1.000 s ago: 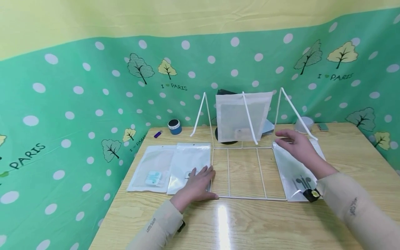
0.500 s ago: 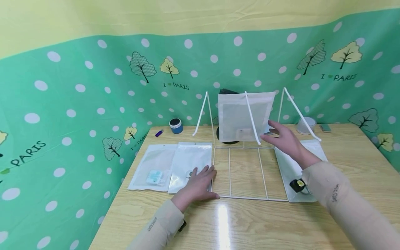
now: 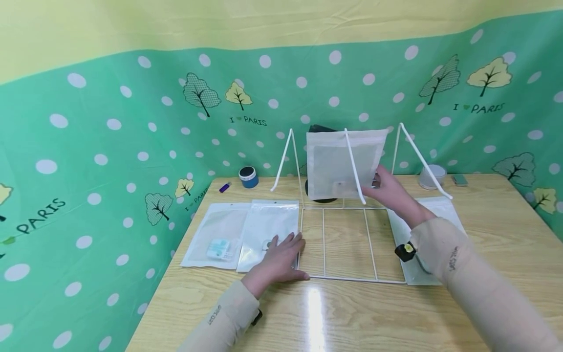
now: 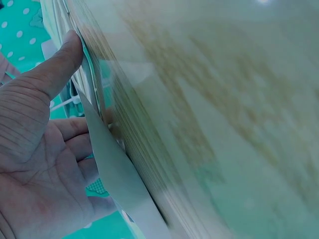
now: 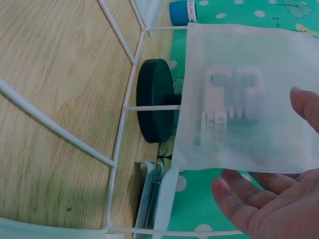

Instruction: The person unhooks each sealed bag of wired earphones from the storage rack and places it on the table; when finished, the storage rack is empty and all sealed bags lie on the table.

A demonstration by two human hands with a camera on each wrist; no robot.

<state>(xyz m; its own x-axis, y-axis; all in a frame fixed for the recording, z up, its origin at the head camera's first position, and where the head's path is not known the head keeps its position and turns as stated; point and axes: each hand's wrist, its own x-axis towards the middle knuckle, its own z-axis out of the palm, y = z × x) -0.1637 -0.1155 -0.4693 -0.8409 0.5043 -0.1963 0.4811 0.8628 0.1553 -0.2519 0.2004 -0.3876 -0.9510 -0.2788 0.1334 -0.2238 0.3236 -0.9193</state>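
Note:
A white wire rack [image 3: 352, 279] stands on the table, with three slanted prongs above its base. From the middle prong hangs a frosted zip bag [image 3: 325, 164]; the right wrist view shows earphones [image 5: 234, 92] in a case inside it. My right hand [image 3: 389, 190] is at the bag's right edge, thumb on the near side and fingers reaching behind; no firm pinch shows. My left hand [image 3: 279, 261] rests with spread fingers on the rack's left side and on a flat zip bag [image 3: 274, 217] beside it.
Another bag [image 3: 224, 220] with a pale blue item lies further left. A bag [image 3: 444, 210] lies right of the rack, partly under my right sleeve. Behind stand a blue round speaker [image 3: 248, 178], a purple USB stick [image 3: 225, 187], a white cup [image 3: 432, 176] and a black round base [image 5: 153, 99].
My right hand has moved left and forward from above the right-hand bag to the edge of the hanging bag. The left hand stays in place.

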